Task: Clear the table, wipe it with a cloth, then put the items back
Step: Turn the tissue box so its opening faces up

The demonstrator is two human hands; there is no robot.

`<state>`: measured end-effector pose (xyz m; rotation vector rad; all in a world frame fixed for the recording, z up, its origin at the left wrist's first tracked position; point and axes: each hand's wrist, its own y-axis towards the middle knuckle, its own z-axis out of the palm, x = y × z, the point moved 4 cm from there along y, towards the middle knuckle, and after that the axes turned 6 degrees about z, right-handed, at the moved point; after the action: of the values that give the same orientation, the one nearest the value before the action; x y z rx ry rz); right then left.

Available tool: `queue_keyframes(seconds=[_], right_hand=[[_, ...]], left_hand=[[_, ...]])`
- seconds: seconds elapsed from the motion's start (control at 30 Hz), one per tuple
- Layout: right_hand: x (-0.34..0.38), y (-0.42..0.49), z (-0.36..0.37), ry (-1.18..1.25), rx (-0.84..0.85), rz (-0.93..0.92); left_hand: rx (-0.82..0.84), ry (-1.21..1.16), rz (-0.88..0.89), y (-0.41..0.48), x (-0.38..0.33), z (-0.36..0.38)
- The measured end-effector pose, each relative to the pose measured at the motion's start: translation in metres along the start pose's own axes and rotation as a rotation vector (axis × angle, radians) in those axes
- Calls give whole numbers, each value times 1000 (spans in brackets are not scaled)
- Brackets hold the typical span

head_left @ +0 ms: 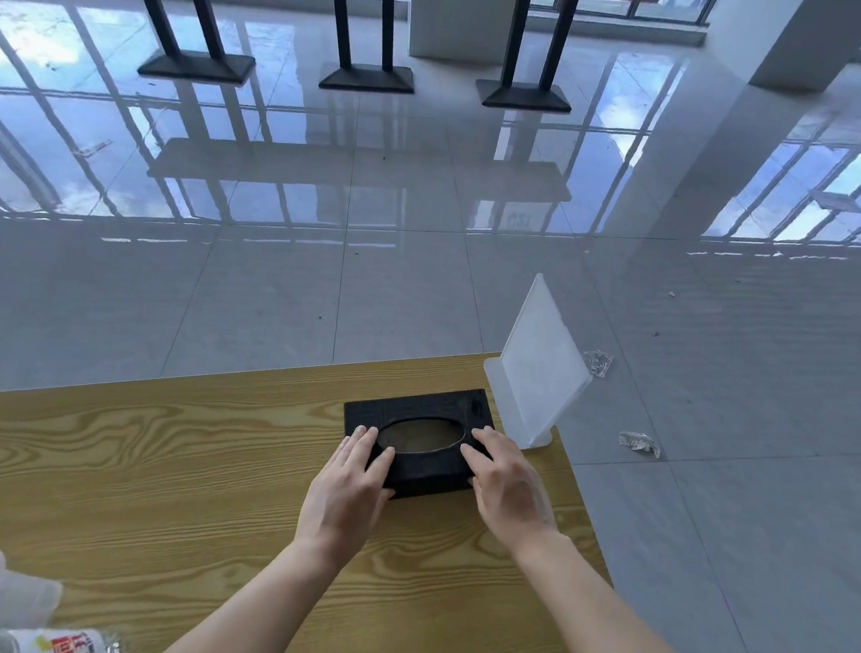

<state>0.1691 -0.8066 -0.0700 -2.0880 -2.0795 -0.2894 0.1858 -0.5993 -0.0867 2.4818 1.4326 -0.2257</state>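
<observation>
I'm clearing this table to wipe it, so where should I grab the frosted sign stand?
Probably pinch the sign stand by its tilted panel's top edge, coming from above: the panel is thin and tall, and the black box crowds its base.

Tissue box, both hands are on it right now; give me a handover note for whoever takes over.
Left hand: fingers flat on top of the black tissue box. Right hand: the same, other end.
Box lies by the table's far right corner, beside the clear sign stand; plastic bag and bottle at near left.
Done: unclear, no cloth in view. Probably left: wiping, putting items back.
</observation>
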Motion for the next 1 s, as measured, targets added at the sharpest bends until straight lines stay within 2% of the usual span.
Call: queue_keyframes(seconds=[0.83, 1.0], right_hand=[[-10, 32, -5, 58, -40, -61], [-21, 25, -18, 256, -115, 155]], left_hand=[[-33, -41, -3, 28, 10, 4], [-79, -120, -16, 22, 17, -6]])
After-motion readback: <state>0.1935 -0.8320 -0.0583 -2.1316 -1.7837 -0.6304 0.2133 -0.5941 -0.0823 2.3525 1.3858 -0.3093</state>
